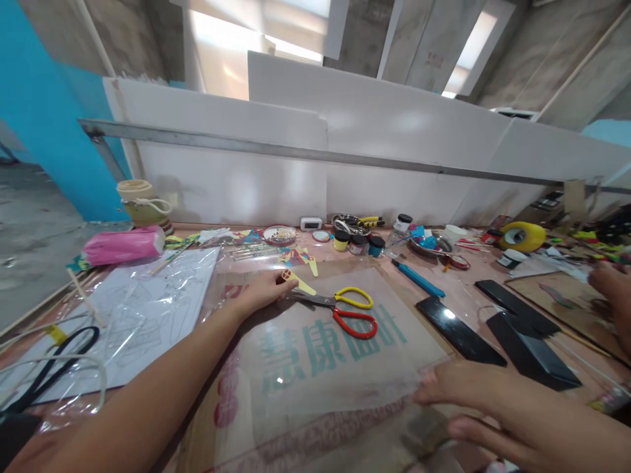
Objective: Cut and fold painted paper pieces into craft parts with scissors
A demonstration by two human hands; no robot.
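My left hand [266, 293] rests over the upper part of a clear plastic sheet [340, 394], its fingertips closed on the round end of a yellow cut-out piece [302, 284] with a red mark. Right beside those fingers lie scissors [323, 301], with one yellow and one red handle, their blade tips partly hidden. Under the plastic is a brown board with large green characters [323, 349]. Over the sheet's right edge, my right hand [486, 401] has thumb and forefinger apart; no held object shows. A blurred brown patch lies near its thumb.
To the right lie a black phone [458, 330], a black box [532, 351] and a blue utility knife [419, 279]. Paint jars [358, 244] line the back. Printed drawings [148, 322] lie left. Another person's hand [611, 289] shows at the right edge.
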